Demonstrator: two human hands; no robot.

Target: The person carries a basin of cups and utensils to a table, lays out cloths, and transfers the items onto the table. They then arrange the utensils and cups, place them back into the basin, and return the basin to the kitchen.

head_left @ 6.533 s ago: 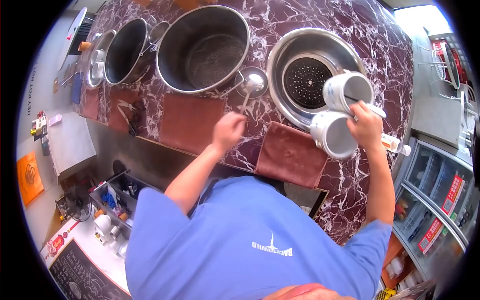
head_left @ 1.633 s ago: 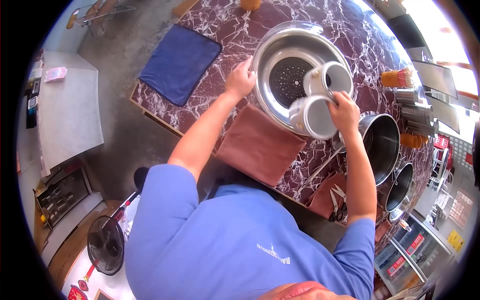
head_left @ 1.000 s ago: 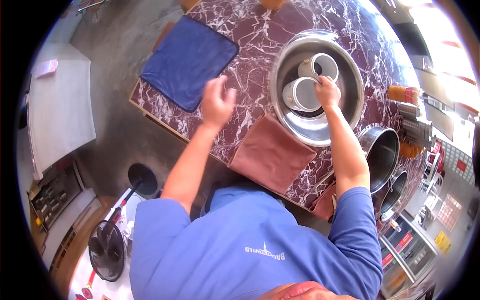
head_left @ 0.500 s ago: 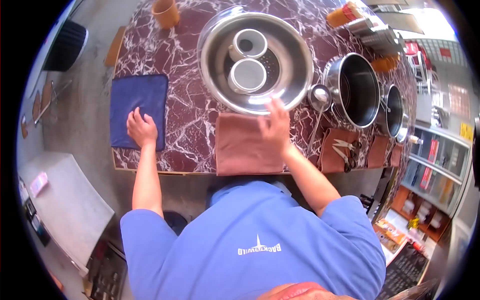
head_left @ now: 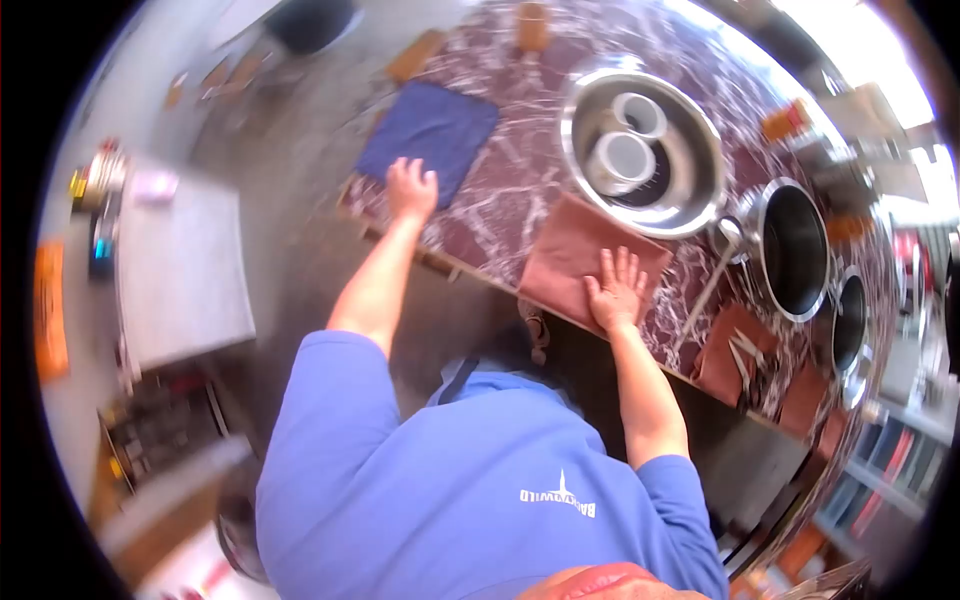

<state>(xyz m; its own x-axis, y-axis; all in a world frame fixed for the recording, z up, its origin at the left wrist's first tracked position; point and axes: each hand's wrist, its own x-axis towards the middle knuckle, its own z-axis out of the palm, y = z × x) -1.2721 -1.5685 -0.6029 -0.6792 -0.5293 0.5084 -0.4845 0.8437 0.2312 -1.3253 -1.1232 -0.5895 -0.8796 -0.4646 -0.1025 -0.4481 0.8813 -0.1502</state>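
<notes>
My left hand (head_left: 411, 188) rests on the near edge of a folded navy blue cloth (head_left: 432, 130), its fingers stretched out. On a folded brown cloth (head_left: 562, 258) lies my right hand (head_left: 618, 288), flat and with the fingers spread. Just beyond that cloth stands a wide steel basin (head_left: 700, 180). Two white mugs (head_left: 625, 160) sit inside it, close together. Neither hand grips anything.
To the right are a ladle (head_left: 712, 285), a large steel pot (head_left: 795, 250) and a smaller pot (head_left: 849, 325). Scissors (head_left: 743, 360) lie on another brown cloth (head_left: 715, 358). A brown cup (head_left: 532, 28) stands at the far edge. A grey side table (head_left: 185, 270) is at left.
My view has turned, so the table now slants down to the right. My right hand has come down from near the basin's rim onto the brown cloth. My left hand stays on the blue cloth.
</notes>
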